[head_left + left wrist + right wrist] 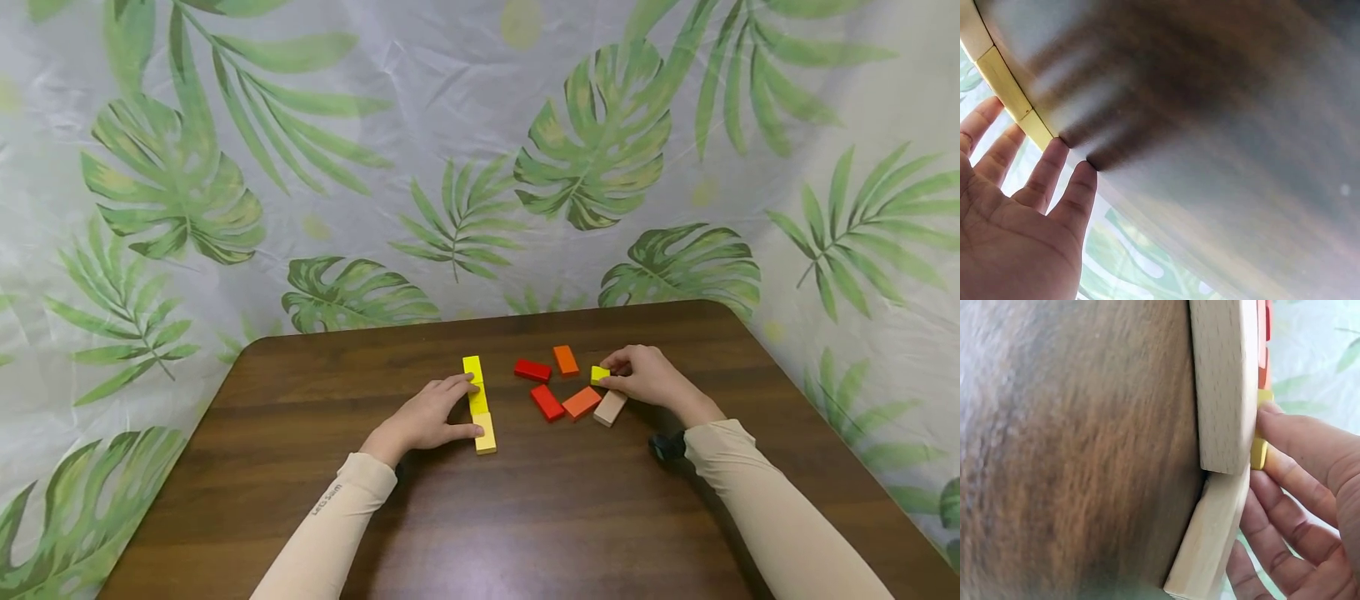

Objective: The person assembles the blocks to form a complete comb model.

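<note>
Straight fingers of my left hand [426, 414] touch a row of blocks from its left side. The row has two bright yellow blocks [477, 402] and a pale yellow block [486, 435] at the near end, where the thumb rests. In the left wrist view, the fingertips meet the yellow blocks [1004, 81]. My right hand [651, 379] pinches another yellow block [599, 375] between thumb and fingers. Below that hand lies a plain wooden block [610, 409]. The right wrist view shows a second wooden block [1210, 534] at an angle behind the first.
Two red blocks [547, 402] and two orange blocks [566, 361] lie scattered between the hands on the brown wooden table [487, 517]. A leaf-printed curtain [480, 150] hangs behind the table's far edge.
</note>
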`<state>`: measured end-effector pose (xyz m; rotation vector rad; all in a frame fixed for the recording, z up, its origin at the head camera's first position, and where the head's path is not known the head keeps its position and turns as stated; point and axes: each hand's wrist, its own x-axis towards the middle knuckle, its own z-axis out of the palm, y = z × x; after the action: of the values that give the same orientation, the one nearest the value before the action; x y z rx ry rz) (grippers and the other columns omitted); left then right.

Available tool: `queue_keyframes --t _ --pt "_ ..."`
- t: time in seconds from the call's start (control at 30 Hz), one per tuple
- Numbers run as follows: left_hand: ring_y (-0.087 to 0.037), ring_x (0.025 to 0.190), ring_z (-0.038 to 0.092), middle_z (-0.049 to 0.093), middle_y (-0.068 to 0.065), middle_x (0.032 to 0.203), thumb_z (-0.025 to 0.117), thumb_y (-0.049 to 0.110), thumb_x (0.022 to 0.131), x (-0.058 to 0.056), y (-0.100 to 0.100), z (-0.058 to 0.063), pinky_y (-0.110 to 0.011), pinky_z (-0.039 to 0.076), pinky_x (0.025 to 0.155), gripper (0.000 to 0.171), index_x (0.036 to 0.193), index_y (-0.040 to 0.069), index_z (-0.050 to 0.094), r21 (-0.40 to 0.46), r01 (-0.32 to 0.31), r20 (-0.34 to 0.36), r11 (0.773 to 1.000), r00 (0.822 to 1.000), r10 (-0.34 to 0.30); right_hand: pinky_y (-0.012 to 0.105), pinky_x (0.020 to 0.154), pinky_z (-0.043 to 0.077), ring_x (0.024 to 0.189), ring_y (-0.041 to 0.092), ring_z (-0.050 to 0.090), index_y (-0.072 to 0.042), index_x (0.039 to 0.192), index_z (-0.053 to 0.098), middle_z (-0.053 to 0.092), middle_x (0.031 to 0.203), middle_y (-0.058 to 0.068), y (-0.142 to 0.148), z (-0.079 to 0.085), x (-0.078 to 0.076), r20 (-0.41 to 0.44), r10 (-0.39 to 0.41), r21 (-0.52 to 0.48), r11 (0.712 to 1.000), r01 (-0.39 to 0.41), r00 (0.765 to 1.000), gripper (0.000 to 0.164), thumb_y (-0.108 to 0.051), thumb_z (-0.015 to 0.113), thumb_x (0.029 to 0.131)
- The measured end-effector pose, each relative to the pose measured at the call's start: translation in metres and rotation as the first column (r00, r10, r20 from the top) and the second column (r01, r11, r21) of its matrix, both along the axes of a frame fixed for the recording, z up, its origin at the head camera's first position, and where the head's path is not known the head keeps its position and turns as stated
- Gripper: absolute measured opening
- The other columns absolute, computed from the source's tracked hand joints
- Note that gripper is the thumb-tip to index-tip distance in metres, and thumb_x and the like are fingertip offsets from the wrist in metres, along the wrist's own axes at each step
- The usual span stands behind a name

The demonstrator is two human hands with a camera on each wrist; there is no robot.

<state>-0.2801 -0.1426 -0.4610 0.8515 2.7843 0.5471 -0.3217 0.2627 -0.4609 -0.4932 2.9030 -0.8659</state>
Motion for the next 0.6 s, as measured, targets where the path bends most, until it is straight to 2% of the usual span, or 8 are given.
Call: queue_keyframes --t 0.37,0.5,0.6 --pt "-0.043 0.152 0.044 0.040 -0.013 0.172 0.076 0.052 0.098 0.000 -0.001 0.001 -0.055 0.042 0.124 0.072 0.154 0.012 0.054 0.001 0.000 -0.005 1.000 1.000 0.000 0.043 0.087 0.060 0.097 0.025 0.069 -0.004 0.120 0.079 0.075 0.111 0.013 -0.017 0.012 0.012 -0.061 0.002 -0.024 1.000 -0.003 0.998 0.031 -0.024 0.082 0.097" --pt "-0.043 0.153 0.043 0.039 -0.012 0.172 0.075 0.053 0.098 0.000 -0.001 0.003 -0.056 0.042 0.123 0.072 0.154 0.013 0.054 0.002 0.000 0.001 1.000 1.000 0.000 0.045 0.089 0.061 0.099 0.026 0.070 -0.004 0.120 0.080 0.074 0.112 0.013 -0.027 0.017 0.019 -0.070 0.036 -0.029 0.999 -0.039 0.997 0.030 -0.023 0.082 0.096" --pt "-0.043 0.153 0.043 0.039 -0.012 0.173 0.075 0.052 0.098 0.000 0.000 0.003 -0.057 0.042 0.124 0.072 0.154 0.012 0.054 0.003 0.000 0.008 1.000 1.000 0.000 0.042 0.088 0.061 0.099 0.024 0.070 -0.004 0.120 0.079 0.074 0.112 0.011 -0.036 0.019 0.027 -0.074 0.065 -0.035 0.997 -0.068 0.995 0.031 -0.023 0.083 0.096"
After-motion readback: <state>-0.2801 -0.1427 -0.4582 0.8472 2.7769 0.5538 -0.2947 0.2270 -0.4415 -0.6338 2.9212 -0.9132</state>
